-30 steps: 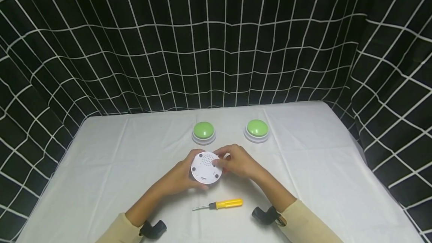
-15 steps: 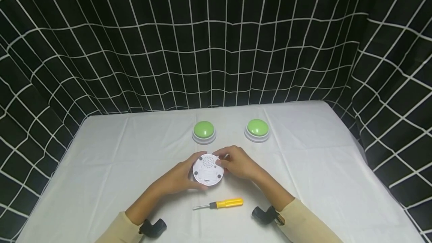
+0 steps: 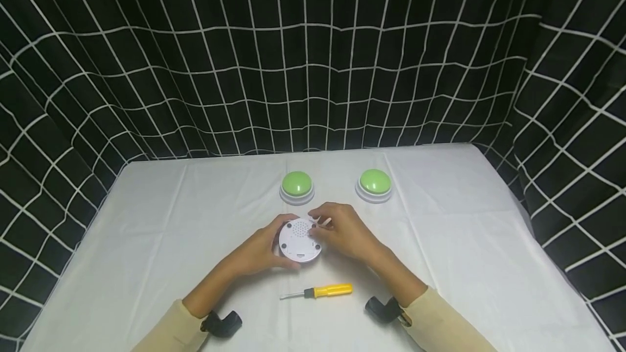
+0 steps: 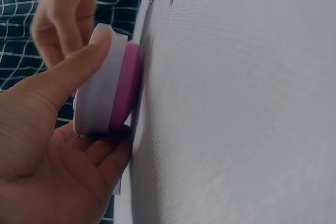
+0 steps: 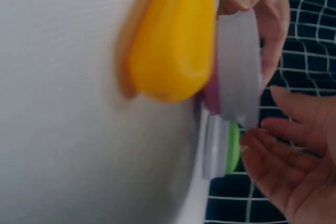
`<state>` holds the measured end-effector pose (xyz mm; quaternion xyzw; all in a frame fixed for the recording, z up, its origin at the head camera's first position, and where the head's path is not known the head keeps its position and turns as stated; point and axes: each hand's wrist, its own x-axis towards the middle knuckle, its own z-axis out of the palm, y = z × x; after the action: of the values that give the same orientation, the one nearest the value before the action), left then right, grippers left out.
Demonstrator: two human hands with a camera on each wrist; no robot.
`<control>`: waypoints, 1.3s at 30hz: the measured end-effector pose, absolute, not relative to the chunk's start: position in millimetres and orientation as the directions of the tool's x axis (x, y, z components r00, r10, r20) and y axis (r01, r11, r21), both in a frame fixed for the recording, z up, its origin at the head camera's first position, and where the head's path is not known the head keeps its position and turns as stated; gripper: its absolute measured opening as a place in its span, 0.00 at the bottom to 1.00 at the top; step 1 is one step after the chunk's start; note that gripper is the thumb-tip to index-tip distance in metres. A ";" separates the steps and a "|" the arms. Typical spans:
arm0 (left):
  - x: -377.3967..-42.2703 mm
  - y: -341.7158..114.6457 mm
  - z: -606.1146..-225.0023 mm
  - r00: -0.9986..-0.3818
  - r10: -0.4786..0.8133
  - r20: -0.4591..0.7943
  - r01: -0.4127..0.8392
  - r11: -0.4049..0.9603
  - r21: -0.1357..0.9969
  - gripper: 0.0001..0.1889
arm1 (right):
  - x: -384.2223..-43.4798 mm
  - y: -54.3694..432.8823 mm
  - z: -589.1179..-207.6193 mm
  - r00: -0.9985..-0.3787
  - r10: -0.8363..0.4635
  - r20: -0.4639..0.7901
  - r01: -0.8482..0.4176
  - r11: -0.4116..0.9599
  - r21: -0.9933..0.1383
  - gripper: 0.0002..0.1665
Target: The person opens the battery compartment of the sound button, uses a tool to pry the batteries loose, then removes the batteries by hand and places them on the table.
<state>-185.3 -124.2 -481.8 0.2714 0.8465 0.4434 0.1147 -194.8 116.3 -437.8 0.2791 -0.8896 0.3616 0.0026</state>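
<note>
The left hand (image 3: 256, 253) grips a white-and-pink button (image 3: 300, 244), underside up, close over the desk (image 3: 195, 221). Behind it sits a green button (image 3: 296, 184); in front lies a yellow screwdriver (image 3: 320, 291). The right hand (image 3: 348, 233), fingers loosely bent and unclenched, is at the held button's right edge; farther right sits a second green button (image 3: 375, 182)

Two green buttons (image 3: 296, 183) and one white-and-pink button (image 3: 299, 244) make three round ones in all, with four dark dots (image 3: 283, 246) on the third. There is one screwdriver (image 3: 320, 290), one table (image 3: 220, 200), one left hand (image 3: 256, 251), one right hand (image 3: 347, 232), two sleeves (image 3: 450, 319) and two black wrist pieces (image 3: 383, 310)
</note>
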 end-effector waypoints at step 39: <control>-192.1 -124.3 -488.8 -0.832 0.551 0.070 0.369 0.454 0.811 0.52 | -175.5 93.7 -422.5 -0.565 -0.799 0.206 -0.825 0.555 -0.111 0.03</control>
<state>-192.1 -124.3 -488.8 0.2716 0.8465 0.4464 0.1016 -175.5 93.7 -422.5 0.4616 -0.8793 0.0974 0.0658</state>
